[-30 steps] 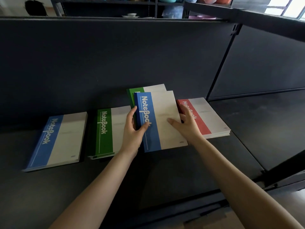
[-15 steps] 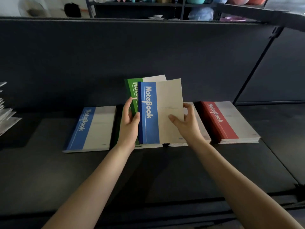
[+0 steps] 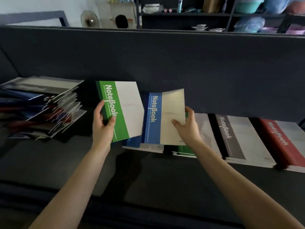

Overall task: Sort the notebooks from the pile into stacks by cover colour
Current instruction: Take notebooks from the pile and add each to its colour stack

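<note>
In the head view, the left hand (image 3: 103, 124) grips a green notebook (image 3: 122, 109) by its spine edge, thumb on the cover and fingers curled behind, and holds it tilted above the dark table (image 3: 148, 176). Just beside it at three o'clock, the right hand (image 3: 186, 128) pinches a blue notebook (image 3: 165, 116) at its pale right edge, thumb on the front and fingers behind. The two covers overlap slightly. Beneath the blue notebook, at its six o'clock, lies a blue stack (image 3: 132, 142), and a green stack (image 3: 184, 150) shows partly under the right wrist. Farther toward three o'clock sit a grey stack (image 3: 239, 138) and then a red stack (image 3: 280, 138), side by side. At nine o'clock of the left hand, well apart, rests the untidy pile (image 3: 44, 106) of mixed notebooks. A dark partition (image 3: 165, 60) backs the table. Beyond it at twelve o'clock, a shelf unit (image 3: 181, 14) holds dishes and coloured tubs.
</note>
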A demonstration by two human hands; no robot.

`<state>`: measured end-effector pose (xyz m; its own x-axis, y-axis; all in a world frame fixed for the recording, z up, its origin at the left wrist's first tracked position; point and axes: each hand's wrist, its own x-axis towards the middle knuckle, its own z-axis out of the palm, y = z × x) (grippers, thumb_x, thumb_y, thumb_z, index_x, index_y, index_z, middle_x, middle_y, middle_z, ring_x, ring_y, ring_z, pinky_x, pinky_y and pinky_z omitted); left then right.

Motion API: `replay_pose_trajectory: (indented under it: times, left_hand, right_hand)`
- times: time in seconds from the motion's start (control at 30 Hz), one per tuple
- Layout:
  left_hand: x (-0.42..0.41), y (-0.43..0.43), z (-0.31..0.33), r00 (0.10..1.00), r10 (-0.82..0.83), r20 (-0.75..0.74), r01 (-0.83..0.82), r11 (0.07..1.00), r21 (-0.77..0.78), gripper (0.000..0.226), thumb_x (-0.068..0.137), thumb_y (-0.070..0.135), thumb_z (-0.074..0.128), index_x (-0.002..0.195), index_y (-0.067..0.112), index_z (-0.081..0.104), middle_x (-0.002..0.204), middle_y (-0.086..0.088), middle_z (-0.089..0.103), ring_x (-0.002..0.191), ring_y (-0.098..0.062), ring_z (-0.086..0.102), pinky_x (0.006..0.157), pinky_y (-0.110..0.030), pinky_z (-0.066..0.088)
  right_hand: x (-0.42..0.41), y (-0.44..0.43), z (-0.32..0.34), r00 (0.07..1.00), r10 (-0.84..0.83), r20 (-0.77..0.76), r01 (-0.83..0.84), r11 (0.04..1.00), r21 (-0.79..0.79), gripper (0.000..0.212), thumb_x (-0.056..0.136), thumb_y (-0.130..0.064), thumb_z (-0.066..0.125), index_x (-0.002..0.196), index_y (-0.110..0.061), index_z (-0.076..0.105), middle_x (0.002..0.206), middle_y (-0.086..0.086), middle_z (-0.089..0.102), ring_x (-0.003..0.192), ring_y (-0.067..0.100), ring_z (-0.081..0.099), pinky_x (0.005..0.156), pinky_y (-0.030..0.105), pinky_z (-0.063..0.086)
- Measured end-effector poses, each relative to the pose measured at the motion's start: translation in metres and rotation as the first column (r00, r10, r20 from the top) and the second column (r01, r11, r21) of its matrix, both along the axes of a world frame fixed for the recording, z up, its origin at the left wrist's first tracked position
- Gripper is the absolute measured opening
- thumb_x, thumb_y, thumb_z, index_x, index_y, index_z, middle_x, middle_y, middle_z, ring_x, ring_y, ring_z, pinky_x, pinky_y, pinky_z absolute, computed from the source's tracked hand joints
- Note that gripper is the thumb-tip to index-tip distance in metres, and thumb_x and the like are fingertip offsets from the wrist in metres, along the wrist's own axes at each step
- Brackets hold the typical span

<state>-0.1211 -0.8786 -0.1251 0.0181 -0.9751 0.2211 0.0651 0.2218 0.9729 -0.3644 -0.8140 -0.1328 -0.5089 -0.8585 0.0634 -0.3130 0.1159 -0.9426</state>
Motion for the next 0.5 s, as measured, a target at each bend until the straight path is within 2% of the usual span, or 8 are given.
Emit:
replay_pose_trajectory:
  times: [0.13, 0.2, 0.23, 0.3, 0.33, 0.4, 0.43, 0.5]
  left_hand:
    - [0.056, -0.016, 0.007, 0.985, 0.169, -0.032, -0.169, 0.986, -0.002, 0.056, 0.095, -0.003, 0.051, 0.129, 0.041, 0.042, 0.137, 0.006, 0.049, 0.121, -0.008, 0.052, 0.102, -0.034, 0.044]
    - [0.074, -0.019, 0.009, 0.979, 0.199, -0.052, -0.199, 0.98, 0.008, 0.056, 0.095, -0.003, 0.05, 0.13, 0.04, 0.042, 0.134, 0.005, 0.051, 0.118, -0.008, 0.053, 0.099, -0.032, 0.045]
    - [0.08, -0.02, 0.008, 0.978, 0.203, -0.053, -0.202, 0.979, 0.01, 0.056, 0.095, -0.003, 0.051, 0.132, 0.038, 0.042, 0.134, 0.004, 0.052, 0.117, -0.008, 0.054, 0.098, -0.031, 0.045]
    - [0.089, -0.02, 0.004, 0.982, 0.184, -0.041, -0.183, 0.983, 0.014, 0.057, 0.094, -0.004, 0.051, 0.133, 0.037, 0.042, 0.136, 0.003, 0.052, 0.118, -0.01, 0.054, 0.097, -0.031, 0.046]
    - [0.092, -0.018, 0.001, 0.986, 0.164, -0.036, -0.163, 0.986, 0.018, 0.057, 0.094, -0.004, 0.051, 0.132, 0.038, 0.042, 0.137, 0.002, 0.051, 0.119, -0.011, 0.053, 0.097, -0.031, 0.046]
    - [0.095, -0.016, -0.005, 0.992, 0.121, -0.03, -0.12, 0.992, 0.032, 0.058, 0.094, -0.004, 0.051, 0.128, 0.042, 0.043, 0.138, 0.0, 0.05, 0.12, -0.013, 0.053, 0.096, -0.033, 0.046]
    - [0.095, -0.014, -0.008, 0.994, 0.101, -0.029, -0.1, 0.994, 0.041, 0.058, 0.094, -0.003, 0.052, 0.127, 0.043, 0.044, 0.137, 0.0, 0.051, 0.12, -0.013, 0.053, 0.096, -0.033, 0.047]
    - [0.093, -0.01, -0.012, 0.997, 0.072, -0.032, -0.07, 0.995, 0.066, 0.058, 0.093, -0.003, 0.053, 0.126, 0.044, 0.044, 0.136, 0.001, 0.051, 0.119, -0.011, 0.054, 0.093, -0.032, 0.048]
  right_hand:
    - [0.039, -0.023, -0.007, 0.989, 0.056, -0.136, -0.048, 0.997, 0.062, 0.067, 0.094, -0.013, 0.056, 0.149, -0.019, 0.019, 0.109, -0.005, 0.052, 0.082, 0.015, 0.055, 0.059, 0.024, 0.046]
    - [0.055, -0.03, -0.013, 0.981, 0.079, -0.177, -0.057, 0.99, 0.129, 0.072, 0.094, -0.006, 0.05, 0.153, -0.02, 0.009, 0.1, 0.007, 0.06, 0.065, 0.012, 0.051, 0.048, 0.021, 0.04]
    - [0.061, -0.033, -0.016, 0.976, 0.096, -0.195, -0.064, 0.984, 0.164, 0.077, 0.093, -0.001, 0.047, 0.153, -0.021, 0.004, 0.108, 0.015, 0.058, 0.064, 0.013, 0.05, 0.045, 0.02, 0.039]
    - [0.067, -0.038, -0.022, 0.96, 0.129, -0.247, -0.076, 0.974, 0.214, 0.087, 0.088, 0.007, 0.044, 0.153, -0.025, -0.004, 0.146, 0.018, 0.034, 0.08, 0.02, 0.055, 0.055, 0.022, 0.046]
    - [0.068, -0.038, -0.023, 0.95, 0.137, -0.279, -0.071, 0.969, 0.235, 0.09, 0.086, 0.01, 0.043, 0.153, -0.026, -0.005, 0.155, 0.014, 0.016, 0.101, 0.027, 0.054, 0.068, 0.029, 0.051]
    - [0.071, -0.038, -0.024, 0.925, 0.139, -0.352, -0.043, 0.963, 0.268, 0.092, 0.083, 0.013, 0.044, 0.152, -0.027, -0.002, 0.16, 0.008, -0.003, 0.141, 0.034, 0.022, 0.096, 0.032, 0.042]
    - [0.071, -0.038, -0.023, 0.915, 0.14, -0.379, -0.033, 0.961, 0.276, 0.093, 0.082, 0.015, 0.043, 0.153, -0.028, 0.001, 0.16, 0.005, -0.005, 0.146, 0.03, 0.007, 0.101, 0.029, 0.034]
    - [0.071, -0.036, -0.021, 0.899, 0.144, -0.414, -0.04, 0.968, 0.249, 0.089, 0.083, 0.015, 0.044, 0.153, -0.027, 0.007, 0.16, 0.004, -0.001, 0.147, 0.026, 0.002, 0.108, 0.031, 0.027]
